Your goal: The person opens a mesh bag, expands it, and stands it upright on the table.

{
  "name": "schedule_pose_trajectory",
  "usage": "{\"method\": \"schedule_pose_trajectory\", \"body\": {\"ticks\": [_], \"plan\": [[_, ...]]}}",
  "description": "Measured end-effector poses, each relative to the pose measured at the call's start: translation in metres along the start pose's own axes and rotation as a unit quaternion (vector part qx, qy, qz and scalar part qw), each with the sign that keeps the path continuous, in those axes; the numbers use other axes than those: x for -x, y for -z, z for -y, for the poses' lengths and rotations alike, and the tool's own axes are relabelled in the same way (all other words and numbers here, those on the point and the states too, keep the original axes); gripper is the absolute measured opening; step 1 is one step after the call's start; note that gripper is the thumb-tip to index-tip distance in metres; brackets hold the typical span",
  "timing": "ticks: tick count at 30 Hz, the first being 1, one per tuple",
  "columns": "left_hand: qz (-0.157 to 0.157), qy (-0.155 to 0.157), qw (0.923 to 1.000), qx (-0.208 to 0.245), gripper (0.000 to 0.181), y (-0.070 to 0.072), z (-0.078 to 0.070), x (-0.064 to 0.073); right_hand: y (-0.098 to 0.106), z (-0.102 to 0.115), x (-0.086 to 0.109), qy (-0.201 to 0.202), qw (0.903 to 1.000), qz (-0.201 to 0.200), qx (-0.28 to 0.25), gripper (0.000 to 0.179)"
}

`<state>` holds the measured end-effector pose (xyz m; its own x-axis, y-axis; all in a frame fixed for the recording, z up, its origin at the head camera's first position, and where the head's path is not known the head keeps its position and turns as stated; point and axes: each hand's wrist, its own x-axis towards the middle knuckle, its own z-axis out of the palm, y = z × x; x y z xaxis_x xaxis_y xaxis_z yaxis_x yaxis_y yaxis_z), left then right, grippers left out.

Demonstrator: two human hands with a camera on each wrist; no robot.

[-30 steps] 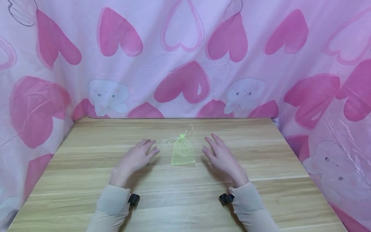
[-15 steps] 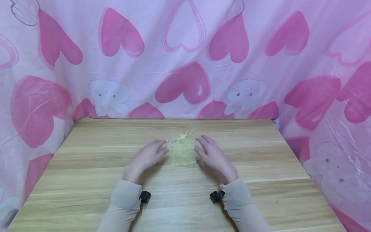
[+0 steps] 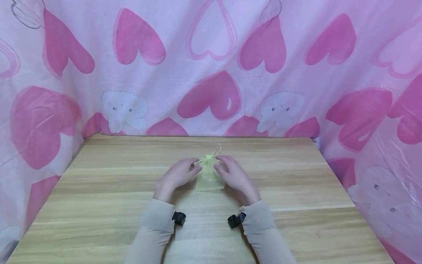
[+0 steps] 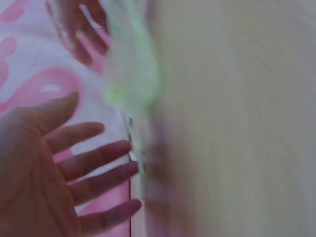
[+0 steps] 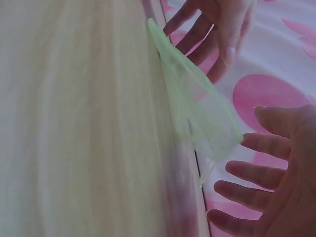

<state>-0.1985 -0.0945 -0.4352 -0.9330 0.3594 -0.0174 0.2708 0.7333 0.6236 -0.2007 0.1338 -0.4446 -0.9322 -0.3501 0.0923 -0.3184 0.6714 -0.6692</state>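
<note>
A small sheer yellow-green drawstring pouch (image 3: pixel 210 181) lies on the wooden table, its gathered neck toward the back. Thin pale cords (image 3: pixel 218 149) trail from that neck. My left hand (image 3: pixel 176 176) is at the pouch's left side, fingertips close to the neck and overlapping the left cord. On the other side, my right hand (image 3: pixel 238 178) has its fingertips right at the pouch's edge. Both hands have spread, relaxed fingers and grip nothing. In the right wrist view the pouch (image 5: pixel 197 98) appears between the two hands; the left wrist view shows it blurred.
The wooden table (image 3: pixel 115 190) reaches a pink heart-patterned curtain (image 3: pixel 158 80) at its back, with more curtain at both sides. A small black device (image 3: pixel 179 218) sits at the left cuff, and another black device (image 3: pixel 236 220) at the right cuff.
Both hands have moved inward from either side, from well apart to right beside the pouch. The pouch stays in place on the table.
</note>
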Motion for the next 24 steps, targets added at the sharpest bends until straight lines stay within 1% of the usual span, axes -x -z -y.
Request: {"method": "schedule_pose_trajectory", "body": {"ticks": [4, 7, 10, 13, 16, 18, 24], "plan": [[-0.004, 0.026, 0.9996, 0.012, 0.047, -0.002, -0.005, -0.009, -0.005, 0.001, -0.007, -0.013, 0.9987, -0.002, -0.048, 0.044], [-0.013, 0.043, 0.9989, 0.010, 0.043, -0.003, -0.007, -0.014, -0.009, -0.001, -0.013, -0.024, 0.9958, -0.010, -0.088, 0.043], [-0.019, 0.060, 0.9980, 0.008, 0.038, -0.005, -0.007, -0.019, -0.012, -0.003, -0.019, -0.036, 0.9926, -0.019, -0.115, 0.041], [-0.018, 0.072, 0.9971, 0.016, 0.035, -0.007, -0.008, -0.024, -0.013, -0.006, -0.022, -0.050, 0.9894, -0.030, -0.133, 0.039], [-0.012, 0.081, 0.9961, 0.033, 0.034, -0.010, -0.008, -0.028, -0.014, -0.010, -0.025, -0.058, 0.9881, -0.043, -0.136, 0.034], [-0.005, 0.084, 0.9958, 0.036, 0.031, -0.013, -0.008, -0.031, -0.014, -0.011, -0.027, -0.059, 0.9877, -0.046, -0.137, 0.031], [0.010, 0.094, 0.9953, 0.020, 0.017, -0.016, -0.011, -0.037, -0.017, -0.012, -0.029, -0.047, 0.9898, -0.038, -0.129, 0.019]]}}
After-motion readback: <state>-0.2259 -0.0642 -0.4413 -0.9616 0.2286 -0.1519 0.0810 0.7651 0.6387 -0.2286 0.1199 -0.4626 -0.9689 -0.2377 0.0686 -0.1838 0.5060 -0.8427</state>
